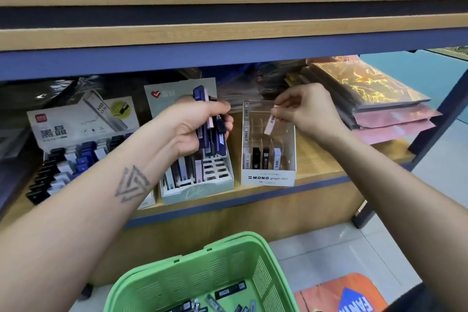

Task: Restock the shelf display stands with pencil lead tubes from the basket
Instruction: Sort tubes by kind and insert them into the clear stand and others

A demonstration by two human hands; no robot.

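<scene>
My left hand [200, 129] grips a bundle of lead tubes [211, 119], dark blue, black and pale pink, above the mint-green display stand [200, 191]. My right hand [306, 111] pinches one white lead tube [270, 124] by its top end, tilted, over the empty back slots of the white MONO graph MG stand [268, 177]. That stand's front row holds three tubes, among them a black tube [256, 158]. The green basket [228, 253] sits below on the floor with several loose tubes in its bottom.
A third stand [76, 139] at the left is full of black, white and blue tubes. Stacked plastic-wrapped packs [374, 99] lie on the shelf to the right. A wooden shelf board [228, 33] overhangs just above the hands. An orange bag [342, 294] lies on the floor.
</scene>
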